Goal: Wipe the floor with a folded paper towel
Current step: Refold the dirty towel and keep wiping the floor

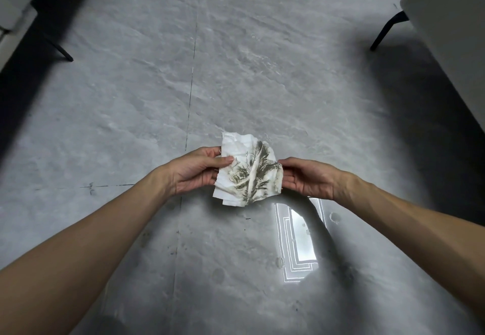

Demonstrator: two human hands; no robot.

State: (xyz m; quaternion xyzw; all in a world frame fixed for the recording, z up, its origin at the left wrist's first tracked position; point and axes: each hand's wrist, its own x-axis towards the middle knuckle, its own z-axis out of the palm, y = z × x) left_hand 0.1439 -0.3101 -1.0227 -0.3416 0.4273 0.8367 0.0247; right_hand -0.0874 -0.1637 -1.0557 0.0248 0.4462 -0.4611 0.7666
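Both hands are on the paper towel (248,170), which we're holding up above the grey floor (236,72), left hand (195,170) pinching its left edge with thumb on top, right hand (307,178) gripping its right edge, dirty greenish-brown smears facing up at us.

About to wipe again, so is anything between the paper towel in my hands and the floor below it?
Nothing visible. The soiled paper towel is held by the left hand and right hand above bare grey floor.
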